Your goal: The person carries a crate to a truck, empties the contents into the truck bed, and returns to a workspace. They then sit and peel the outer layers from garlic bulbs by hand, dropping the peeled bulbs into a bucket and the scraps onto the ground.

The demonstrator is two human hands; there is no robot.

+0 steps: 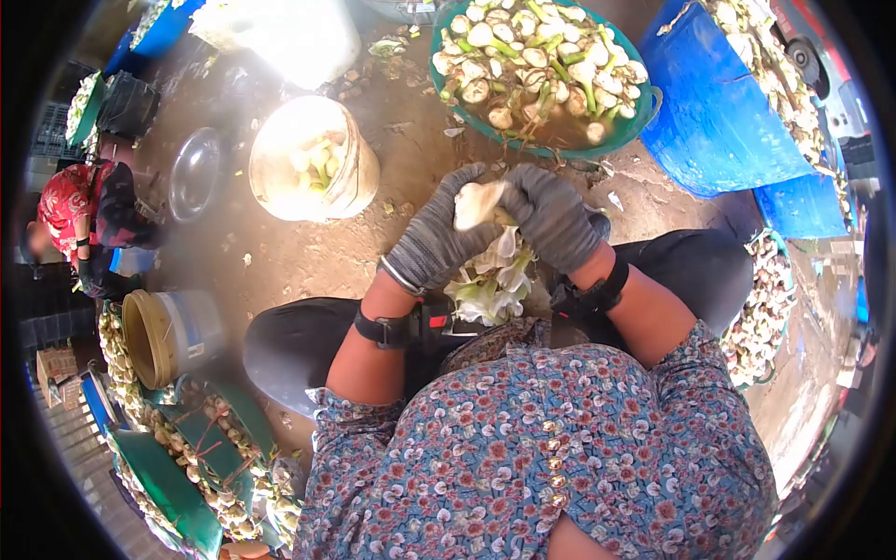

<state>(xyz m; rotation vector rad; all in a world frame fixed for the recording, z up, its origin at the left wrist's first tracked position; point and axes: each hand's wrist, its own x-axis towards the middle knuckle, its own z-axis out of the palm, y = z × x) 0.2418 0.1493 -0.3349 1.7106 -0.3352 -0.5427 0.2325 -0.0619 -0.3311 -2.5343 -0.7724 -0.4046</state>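
A pale garlic bulb (478,203) is held between my two hands in front of my lap. My left hand (434,231), in a grey knit glove, is closed around its left side. The gloved fingers of my right hand (556,217) pinch it from the right, at its upper end. Under the hands, a heap of white and greenish peelings (493,285) lies between my knees. Just beyond my right hand stands a green tub (551,149), filled with bulbs with cut green stems in brown water.
A white bucket (359,182) with a few pale bulbs stands ahead on the left. Big blue tubs (714,112) heaped with bulbs are at the right. A tipped bucket (182,336) and green baskets (168,481) lie left. Another person (79,219) bends at far left.
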